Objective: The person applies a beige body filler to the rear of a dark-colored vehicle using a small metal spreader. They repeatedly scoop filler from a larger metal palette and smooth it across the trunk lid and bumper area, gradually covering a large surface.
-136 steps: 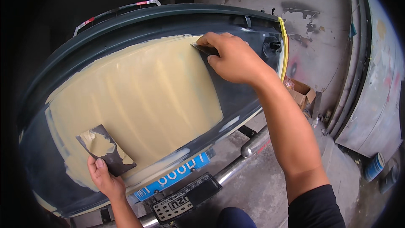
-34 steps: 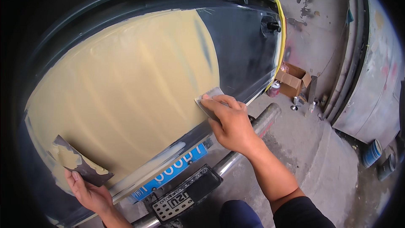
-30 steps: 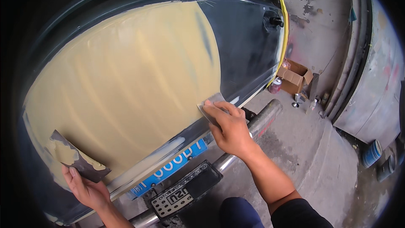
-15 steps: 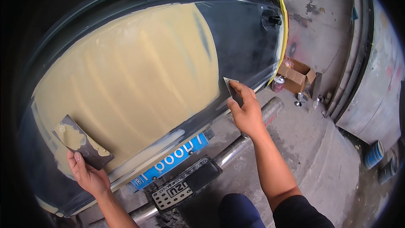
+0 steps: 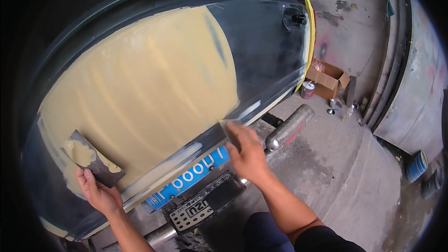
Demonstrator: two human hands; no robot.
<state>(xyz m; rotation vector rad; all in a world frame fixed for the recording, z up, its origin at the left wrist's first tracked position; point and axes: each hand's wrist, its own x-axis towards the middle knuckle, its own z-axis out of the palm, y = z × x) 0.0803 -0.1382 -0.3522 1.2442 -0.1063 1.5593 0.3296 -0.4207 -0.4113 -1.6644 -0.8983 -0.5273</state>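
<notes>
A: What is the right hand [image 5: 249, 154] doing?

B: It is curling its fingers around a small scraper [image 5: 229, 133] and pressing the blade against the lower edge of the car panel [image 5: 266, 51], just below the yellow filler [image 5: 140, 93].

A: And the left hand [image 5: 100, 193]?

B: It is gripping a dark board [image 5: 91, 156] by its lower corner, thumb on top, and holding it flat near the panel's lower left. A smear of filler is sitting on the board.

A: What is lying under the panel?

B: A blue plate [image 5: 189, 175] is showing just below it, with a metal step [image 5: 205, 203] and a chrome bar [image 5: 289, 126] beside the right hand.

A: Farther off?

B: A yellow strip [image 5: 309, 28] is running down the panel's far edge. Beyond it, an open carton [image 5: 329, 79] and a can [image 5: 308, 89] are standing on the concrete floor [image 5: 336, 168], near the wall [image 5: 354, 14].
</notes>
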